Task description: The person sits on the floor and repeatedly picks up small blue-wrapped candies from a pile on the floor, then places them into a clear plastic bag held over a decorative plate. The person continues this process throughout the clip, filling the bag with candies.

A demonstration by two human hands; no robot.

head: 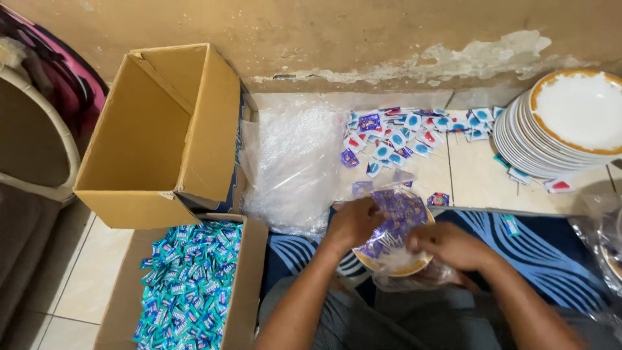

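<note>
A: What are the two hands doing?

B: The left hand (353, 223) and the right hand (447, 245) are both at a small plate (396, 262) with a gold rim. It sits low in front of the person, above their lap. A clear plastic bag (395, 214) with purple packets in it lies over the plate.

A: Are the hands open or closed?

B: The left hand is curled, and its fingers pinch the edge of the bag. The right hand is bent over the plate's right side. I think it grips the bag or the rim, but it is blurry, so I cannot tell for sure.

A: Why hold it with both hands?

B: I guess the bag is floppy, so one hand keeps it steady.

A: What else is near?

B: A tall stack of plates (557, 133) stands on the floor (473, 175) at the right. Little blue, red and purple packets (405, 136) are spread by the wall. A sheet of bubble wrap (291, 165) lies beside them. An empty cardboard box (162, 136) leans on the left. Another box (246, 285) below it is full of blue packets (188, 285), close enough to reach.
</note>
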